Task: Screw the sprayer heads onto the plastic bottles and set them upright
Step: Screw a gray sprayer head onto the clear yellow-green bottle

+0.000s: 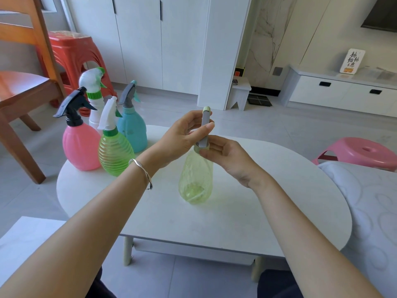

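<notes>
A pale yellow-green clear bottle (195,181) stands upright on the white table (268,211), near its middle. A grey sprayer head (205,127) with a pale green nozzle sits on the bottle's neck. My left hand (182,136) grips the sprayer head from the left, thumb across its top. My right hand (225,155) pinches the pale green collar at the neck from the right. At the table's far left stand several bottles with heads on: pink (80,145), ribbed green (115,154), teal (133,130) and white (94,104).
A wooden chair (23,87) and a red stool (73,52) stand at the left, a pink stool (361,152) and a white quilted cushion (369,211) at the right. White cabinets (163,39) line the far wall.
</notes>
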{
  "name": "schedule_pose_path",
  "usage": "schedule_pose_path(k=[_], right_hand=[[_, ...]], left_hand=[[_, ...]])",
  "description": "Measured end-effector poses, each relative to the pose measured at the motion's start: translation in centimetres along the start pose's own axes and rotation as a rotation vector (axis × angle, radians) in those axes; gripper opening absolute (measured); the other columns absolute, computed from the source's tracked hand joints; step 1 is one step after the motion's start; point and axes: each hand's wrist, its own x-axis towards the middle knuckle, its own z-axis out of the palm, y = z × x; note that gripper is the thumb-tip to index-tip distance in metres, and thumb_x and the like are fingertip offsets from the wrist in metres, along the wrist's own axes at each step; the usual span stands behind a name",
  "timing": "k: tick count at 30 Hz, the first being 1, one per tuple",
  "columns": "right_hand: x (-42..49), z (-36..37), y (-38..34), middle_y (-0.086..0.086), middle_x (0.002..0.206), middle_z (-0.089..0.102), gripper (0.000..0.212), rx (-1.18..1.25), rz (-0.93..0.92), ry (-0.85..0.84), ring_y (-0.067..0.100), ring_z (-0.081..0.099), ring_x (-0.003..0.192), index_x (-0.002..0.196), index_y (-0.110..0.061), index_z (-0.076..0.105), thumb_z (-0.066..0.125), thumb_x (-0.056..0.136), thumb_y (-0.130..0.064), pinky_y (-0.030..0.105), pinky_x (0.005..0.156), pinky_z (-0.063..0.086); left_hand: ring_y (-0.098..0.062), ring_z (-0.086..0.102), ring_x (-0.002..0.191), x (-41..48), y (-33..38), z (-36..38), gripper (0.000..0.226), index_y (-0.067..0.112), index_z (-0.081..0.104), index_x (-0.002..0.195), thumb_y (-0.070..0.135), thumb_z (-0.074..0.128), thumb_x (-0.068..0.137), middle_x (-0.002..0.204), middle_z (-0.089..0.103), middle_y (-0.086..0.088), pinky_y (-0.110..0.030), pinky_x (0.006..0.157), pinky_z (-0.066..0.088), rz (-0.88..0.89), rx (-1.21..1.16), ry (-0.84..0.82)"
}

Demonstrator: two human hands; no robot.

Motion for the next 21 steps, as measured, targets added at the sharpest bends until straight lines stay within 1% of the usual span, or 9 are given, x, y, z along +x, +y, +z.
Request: schedule_pose_path(k=[2, 3, 5, 7, 10, 13, 16, 18, 21], right_hand=[[0.1, 0.5, 0.0, 0.003, 0.114, 0.070, 0.034, -0.008, -0.022, 0.065, 0.008, 0.064, 0.107, 0.116, -0.008, 0.063, 0.069, 0.083, -0.009, 0.018, 0.093, 0.047], [0.1, 0.5, 0.0, 0.003, 0.107, 0.071, 0.032, -0.008, -0.043, 0.110, 0.007, 0.066, 0.101, 0.112, -0.005, 0.064, 0.071, 0.080, -0.007, 0.017, 0.089, 0.048], [0.1, 0.1, -0.2, 0.001, 0.097, 0.071, 0.029, -0.001, -0.092, 0.219, 0.004, 0.067, 0.090, 0.105, -0.003, 0.065, 0.073, 0.078, -0.004, 0.015, 0.083, 0.049], [0.1, -0.7, -0.7, 0.001, 0.095, 0.071, 0.026, 0.096, -0.112, 0.306, 0.004, 0.067, 0.088, 0.102, -0.007, 0.066, 0.073, 0.077, -0.008, 0.017, 0.084, 0.050], [-0.1, -1.6, -1.4, -0.001, 0.095, 0.075, 0.029, 0.333, -0.083, 0.310, 0.011, 0.068, 0.096, 0.095, -0.015, 0.069, 0.074, 0.069, -0.026, 0.024, 0.090, 0.052], [-0.3, -1.2, -1.6, -0.004, 0.095, 0.075, 0.029, 0.353, -0.072, 0.361, 0.008, 0.069, 0.094, 0.094, -0.017, 0.069, 0.073, 0.068, -0.029, 0.021, 0.086, 0.052], [-0.3, -0.9, -1.9, -0.001, 0.099, 0.075, 0.029, 0.370, -0.100, 0.404, 0.009, 0.068, 0.097, 0.094, -0.016, 0.069, 0.073, 0.068, -0.028, 0.025, 0.095, 0.049], [-0.3, -1.0, -2.5, 0.000, 0.105, 0.074, 0.033, 0.357, -0.118, 0.351, 0.011, 0.066, 0.106, 0.099, -0.016, 0.067, 0.071, 0.070, -0.032, 0.026, 0.098, 0.047], [-0.5, -1.0, -3.4, 0.000, 0.108, 0.073, 0.038, 0.371, -0.136, 0.238, 0.014, 0.064, 0.111, 0.107, -0.013, 0.065, 0.067, 0.075, -0.034, 0.024, 0.095, 0.049]], left_hand=[[0.005, 0.057, 0.107, -0.2, -0.2, 0.1, 0.037, 0.025, 0.051, 0.120, 0.041, 0.056, 0.087, 0.124, 0.059, 0.000, -0.014, 0.086, 0.047, -0.005, 0.011, 0.028], [0.001, 0.054, 0.114, -0.4, -0.5, 0.1, 0.054, 0.023, 0.047, 0.128, 0.049, 0.055, 0.082, 0.130, 0.056, 0.001, -0.017, 0.091, 0.045, -0.016, 0.034, 0.034], [-0.007, 0.044, 0.128, -1.0, -1.3, -0.5, 0.089, 0.022, 0.027, 0.144, 0.064, 0.051, 0.070, 0.145, 0.041, 0.002, -0.023, 0.099, 0.039, -0.092, 0.103, 0.008], [-0.010, 0.037, 0.133, -1.9, -2.4, -1.4, 0.101, 0.027, 0.019, 0.147, 0.069, 0.056, 0.063, 0.150, 0.032, 0.004, -0.030, 0.106, 0.036, -0.207, 0.178, -0.083], [-0.006, 0.055, 0.118, -3.0, -3.3, -1.7, 0.082, 0.030, 0.047, 0.130, 0.061, 0.076, 0.060, 0.130, 0.058, 0.008, -0.036, 0.106, 0.043, -0.272, 0.274, -0.222], [-0.009, 0.064, 0.100, -3.4, -3.2, -0.7, 0.062, 0.029, 0.056, 0.111, 0.049, 0.083, 0.059, 0.108, 0.067, 0.007, -0.030, 0.091, 0.053, -0.197, 0.301, -0.060], [0.000, 0.060, 0.092, -3.8, -2.5, -0.2, 0.065, 0.032, 0.051, 0.111, 0.054, 0.082, 0.057, 0.102, 0.063, 0.016, -0.018, 0.075, 0.047, -0.062, 0.513, 0.140], [0.002, 0.061, 0.089, -4.2, -1.6, -0.4, 0.063, 0.032, 0.054, 0.111, 0.057, 0.079, 0.059, 0.100, 0.065, 0.015, -0.018, 0.073, 0.048, -0.080, 0.449, 0.083], [-0.013, 0.065, 0.094, -4.7, -0.5, -0.9, 0.061, 0.023, 0.060, 0.110, 0.058, 0.074, 0.063, 0.101, 0.070, 0.000, -0.030, 0.085, 0.054, -0.172, 0.245, -0.109]])
